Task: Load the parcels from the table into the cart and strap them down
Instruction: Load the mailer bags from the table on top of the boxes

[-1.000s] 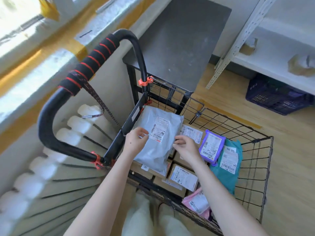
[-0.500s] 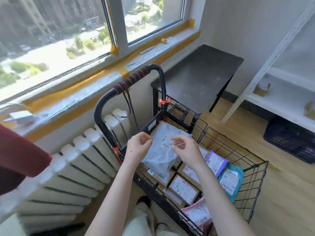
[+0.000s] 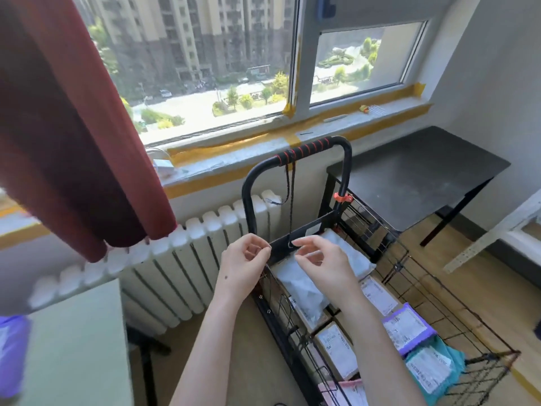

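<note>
Head view, from the left edge across. A purple thing (image 3: 11, 353), too blurred for me to name, lies at the left edge of a pale tabletop (image 3: 76, 347). Above it hangs a dark red curtain (image 3: 73, 127), and a white radiator (image 3: 181, 259) runs under the window sill.

My left hand (image 3: 243, 265) is raised at the handle end of the cart (image 3: 325, 222). Its fingers are curled and its thumb and forefinger tips meet. I cannot tell whether anything is pinched between them. A dark strap (image 3: 289, 194) hangs from the red-ringed grip of the cart handle (image 3: 307, 150) and ends in a small hook between my hands. My right hand (image 3: 322, 265) has loosely curled fingers, with the forefinger tip right at that hook. I cannot tell whether it grasps it.

The parcels lie inside the cart. A grey mailer (image 3: 301, 288) sits at the handle end, partly under my right hand. Cardboard boxes (image 3: 336, 347) lie beside and below it. A pink parcel (image 3: 345, 391) is at the near edge, a purple parcel (image 3: 407, 329) is further right, and a teal parcel (image 3: 433, 367) is in the far right corner. Each carries a white shipping label, but the print and barcodes are too blurred to read. A small white sticker on the cart's back plate is unreadable too.

A black table (image 3: 415, 174) stands just behind the cart, under the sill.
</note>
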`<action>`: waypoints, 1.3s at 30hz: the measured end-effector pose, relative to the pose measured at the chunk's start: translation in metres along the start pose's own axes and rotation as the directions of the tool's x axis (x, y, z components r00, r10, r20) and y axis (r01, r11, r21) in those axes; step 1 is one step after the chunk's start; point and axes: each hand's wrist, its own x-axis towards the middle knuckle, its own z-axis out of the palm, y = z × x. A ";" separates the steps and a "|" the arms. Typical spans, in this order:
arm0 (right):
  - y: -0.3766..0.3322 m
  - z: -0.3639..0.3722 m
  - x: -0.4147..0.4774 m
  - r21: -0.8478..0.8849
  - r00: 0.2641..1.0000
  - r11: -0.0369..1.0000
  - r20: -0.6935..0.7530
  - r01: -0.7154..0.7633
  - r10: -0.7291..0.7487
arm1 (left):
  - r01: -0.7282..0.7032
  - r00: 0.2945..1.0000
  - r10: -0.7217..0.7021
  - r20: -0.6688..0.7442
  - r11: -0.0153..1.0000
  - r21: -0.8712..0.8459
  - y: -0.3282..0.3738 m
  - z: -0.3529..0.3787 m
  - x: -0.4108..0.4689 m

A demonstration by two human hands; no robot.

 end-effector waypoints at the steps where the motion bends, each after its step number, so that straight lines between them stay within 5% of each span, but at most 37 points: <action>1: -0.006 0.004 -0.002 -0.003 1.000 1.000 0.009 0.024 -0.023 | -0.005 1.000 0.005 -0.016 1.000 -0.008 0.000 -0.008 -0.004; 11: -0.078 0.066 -0.043 0.007 0.953 0.969 0.176 0.249 -0.246 | -0.027 0.964 0.021 -0.266 0.999 -0.018 -0.017 -0.107 -0.074; 23: -0.137 0.177 -0.177 0.085 0.804 0.925 0.469 0.369 -0.364 | 0.080 0.801 -0.158 -0.578 0.984 -0.157 -0.081 -0.224 -0.258; 39: -0.218 0.334 -0.305 0.315 0.442 0.836 0.735 0.450 -0.514 | 0.192 0.392 -0.292 -0.872 0.953 -0.233 -0.133 -0.320 -0.441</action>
